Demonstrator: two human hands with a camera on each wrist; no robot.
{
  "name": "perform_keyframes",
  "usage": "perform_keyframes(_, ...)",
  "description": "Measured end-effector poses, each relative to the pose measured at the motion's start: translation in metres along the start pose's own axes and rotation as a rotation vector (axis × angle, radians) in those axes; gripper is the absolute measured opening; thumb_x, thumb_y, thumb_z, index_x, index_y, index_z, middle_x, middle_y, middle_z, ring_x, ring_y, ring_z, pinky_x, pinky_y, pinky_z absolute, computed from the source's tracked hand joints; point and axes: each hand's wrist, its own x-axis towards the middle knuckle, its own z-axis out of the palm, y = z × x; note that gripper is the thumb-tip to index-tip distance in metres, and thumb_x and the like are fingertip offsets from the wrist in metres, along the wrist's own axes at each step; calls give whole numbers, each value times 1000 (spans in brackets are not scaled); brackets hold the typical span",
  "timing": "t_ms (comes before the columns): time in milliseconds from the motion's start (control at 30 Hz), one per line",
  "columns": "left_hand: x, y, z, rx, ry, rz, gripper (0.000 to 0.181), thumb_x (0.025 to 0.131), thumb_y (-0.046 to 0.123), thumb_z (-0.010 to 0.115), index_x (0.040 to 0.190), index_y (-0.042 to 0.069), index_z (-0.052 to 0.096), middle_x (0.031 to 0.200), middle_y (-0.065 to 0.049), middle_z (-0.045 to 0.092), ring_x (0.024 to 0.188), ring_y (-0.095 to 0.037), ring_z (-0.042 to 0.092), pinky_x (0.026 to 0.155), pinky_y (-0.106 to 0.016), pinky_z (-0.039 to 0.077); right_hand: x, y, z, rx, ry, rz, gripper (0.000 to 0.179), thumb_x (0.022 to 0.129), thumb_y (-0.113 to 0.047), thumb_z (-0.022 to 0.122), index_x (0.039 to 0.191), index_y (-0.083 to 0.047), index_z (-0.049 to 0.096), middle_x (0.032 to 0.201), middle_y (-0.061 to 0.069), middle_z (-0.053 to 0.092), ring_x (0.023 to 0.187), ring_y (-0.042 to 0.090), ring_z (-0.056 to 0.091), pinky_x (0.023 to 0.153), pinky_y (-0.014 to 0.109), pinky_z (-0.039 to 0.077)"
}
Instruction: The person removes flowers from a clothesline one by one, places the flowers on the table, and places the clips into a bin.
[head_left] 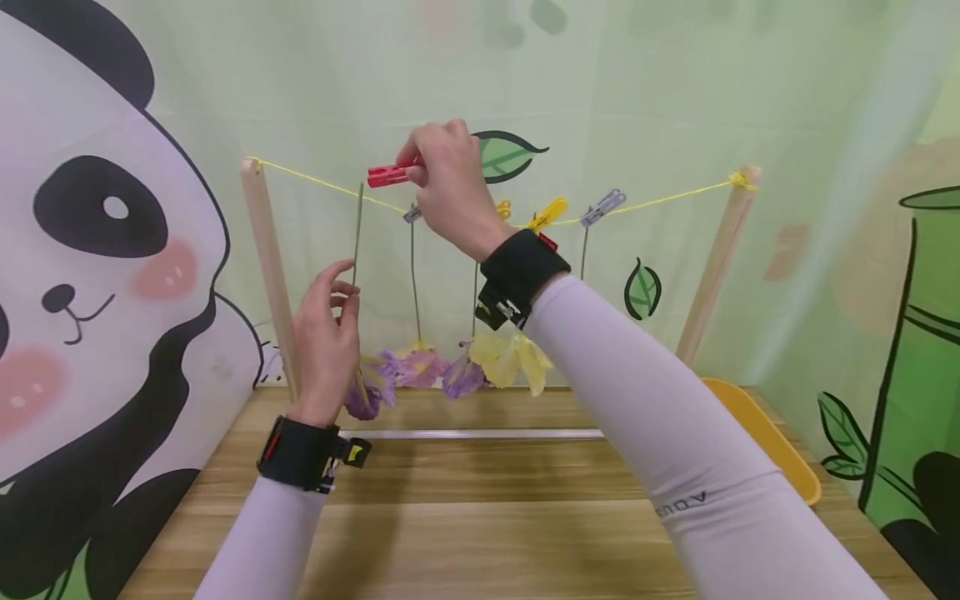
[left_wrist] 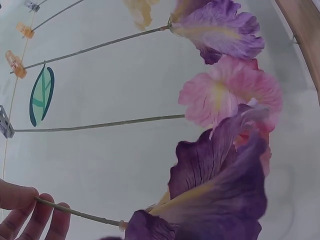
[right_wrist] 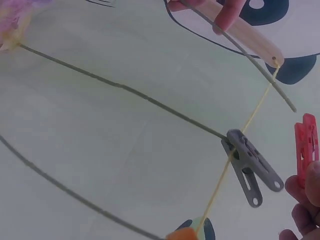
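Observation:
My left hand (head_left: 326, 346) pinches the thin green stem (head_left: 357, 229) of an artificial purple flower (left_wrist: 220, 185), which hangs head down below the fingers. The stem's bare upper end reaches the yellow string (head_left: 311, 178) and crosses it in the head view. Beside that end, my right hand (head_left: 452, 187) grips a red clothespin (head_left: 386, 176) by its handle end, its nose pointing left. Just along the string, a grey clothespin (right_wrist: 252, 162) holds the stem of a pink flower (left_wrist: 225, 95).
Wooden posts (head_left: 268, 275) (head_left: 720, 267) carry the string at either side. Yellow clothespins (head_left: 549, 213) and another grey clothespin (head_left: 602, 207) clip more flower stems, including a yellow flower (head_left: 513, 358). A yellow tray (head_left: 795, 467) lies at right on the wooden table (head_left: 465, 533).

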Motion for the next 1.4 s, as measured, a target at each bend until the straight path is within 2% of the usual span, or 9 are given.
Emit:
perform_keyframes(300, -5, 4, 1, -11, 8, 31, 39, 95, 3, 58, 131, 18, 55, 97, -15, 62, 87, -27, 60, 70, -40, 51, -28, 17, -13, 61, 83, -72, 19, 95, -12, 58, 113, -8, 63, 103, 5, 59, 108, 22, 41, 96, 35, 31)
perform_keyframes(500, -9, 8, 3, -6, 26, 65, 39, 94, 3, 58, 130, 18, 56, 95, -15, 62, 84, -26, 60, 68, -39, 50, -55, 38, -26, 124, 120, -111, 28, 96, -18, 56, 121, -5, 58, 111, 8, 58, 113, 24, 39, 101, 38, 28)
perform_keyframes(633, -13, 11, 3, -16, 36, 82, 39, 95, 2, 56, 131, 17, 56, 95, -15, 60, 83, -27, 58, 68, -39, 47, -78, 55, -37, 181, 153, -134, 31, 95, -19, 58, 121, -3, 58, 112, 11, 58, 113, 25, 39, 101, 40, 29)
perform_keyframes(833, -19, 12, 4, 2, 37, 115, 37, 96, 5, 54, 131, 18, 56, 94, -15, 58, 81, -28, 56, 66, -39, 44, -112, 79, -46, 219, 199, -96, 30, 94, -16, 60, 121, -2, 58, 111, 11, 58, 111, 26, 39, 97, 44, 33)
perform_keyframes(967, -26, 9, 4, 23, 36, 111, 36, 96, 6, 55, 130, 18, 57, 94, -14, 59, 80, -27, 56, 64, -38, 43, -127, 90, -47, 233, 241, -80, 30, 93, -13, 60, 121, -1, 58, 111, 14, 59, 110, 29, 40, 95, 46, 33)
perform_keyframes(1067, -33, 8, 3, 16, 46, 109, 34, 95, 5, 55, 127, 16, 58, 93, -14, 59, 79, -27, 56, 64, -38, 44, -138, 94, -51, 242, 285, -56, 30, 92, -8, 61, 121, -1, 58, 111, 16, 58, 110, 31, 39, 94, 47, 32)
perform_keyframes(1300, -45, 5, -2, 10, 62, 115, 29, 93, 1, 57, 120, 10, 62, 92, -15, 59, 81, -28, 57, 68, -42, 48, -163, 86, -74, 269, 399, 31, 29, 93, 2, 56, 121, 9, 55, 111, 27, 54, 111, 35, 39, 94, 48, 31)
perform_keyframes(1400, -49, 6, -5, 11, 62, 108, 29, 92, 0, 58, 119, 10, 62, 92, -14, 59, 82, -28, 57, 69, -42, 48, -173, 100, -78, 264, 445, 66, 29, 94, 1, 56, 122, 7, 56, 113, 25, 55, 110, 32, 41, 95, 45, 31)
